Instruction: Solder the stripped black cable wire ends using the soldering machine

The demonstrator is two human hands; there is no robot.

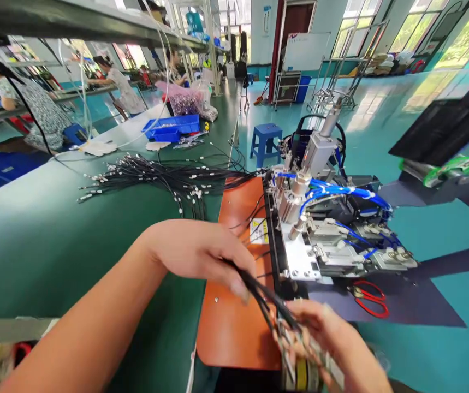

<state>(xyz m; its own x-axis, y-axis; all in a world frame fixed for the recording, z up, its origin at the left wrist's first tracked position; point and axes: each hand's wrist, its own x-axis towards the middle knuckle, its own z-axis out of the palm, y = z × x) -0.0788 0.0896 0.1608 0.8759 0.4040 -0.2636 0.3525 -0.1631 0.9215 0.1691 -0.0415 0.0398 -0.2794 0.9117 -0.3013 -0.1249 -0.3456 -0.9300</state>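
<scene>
1. Head view, the thing: a thin bundle of black cables [265, 293] runs slantwise between the two hands. It hangs just above the near part of the orange mat [228, 327], which lies on the green counter [54, 234].
2. Handling, my read: light, thin and limp. The bundle will flop and tangle if held mid-span. The small metal tips look delicate, so take hold close to the ends with a pinch, not a fist.
3. Left hand [201, 254]: the forearm comes in from lower left, palm down. The fingers are closed in a pinch on the upper stretch of the bundle.
4. Right hand [332, 341]: low at the frame's bottom edge, fingers curled round the cables' lower ends. It is blurred. It seems to grip them together with a small pale-and-yellow part, but I can't tell what that is.
5. Around: a pneumatic fixture [320, 234] with blue tubes stands just beyond the hands at the mat's right edge. Red scissors [368, 301] lie to its right.
6. Farther off: a loose cable pile [164, 177] and a blue bin [172, 126] are on the counter, and a blue stool [266, 139] is on the floor. Other people are at the far-left benches, well apart.
</scene>
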